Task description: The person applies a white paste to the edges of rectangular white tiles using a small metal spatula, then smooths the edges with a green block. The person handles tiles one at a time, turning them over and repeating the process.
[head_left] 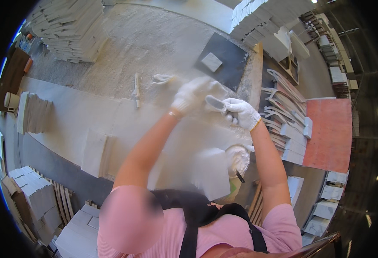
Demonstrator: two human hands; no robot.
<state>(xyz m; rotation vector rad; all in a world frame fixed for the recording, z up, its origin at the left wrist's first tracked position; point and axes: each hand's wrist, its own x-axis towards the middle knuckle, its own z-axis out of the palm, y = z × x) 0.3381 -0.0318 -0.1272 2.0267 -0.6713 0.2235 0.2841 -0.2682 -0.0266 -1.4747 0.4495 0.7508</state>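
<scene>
My right hand (242,114), in a white knitted glove, is closed on a small grey flat piece with a rounded end (215,103), whose exact kind I cannot make out. Just beyond it my left hand (197,93), also gloved in white, reaches over the dusty table (107,90); motion smears its fingers. Nearer my body, a round tub of white paste (240,158) has a dark handle (240,176) at its rim. A pale slab (215,172) stands beside the tub. Left of my hands lie a whitish narrow tool (137,92) and a crumpled white glove or cloth (163,78).
A dark board (231,48) bears a small marbled tile (212,62). Pale stacked slabs (68,30) rise at far left, with upright pieces (30,112) at the left edge. On the right are white straps (279,99) and a red-orange sheet (328,131).
</scene>
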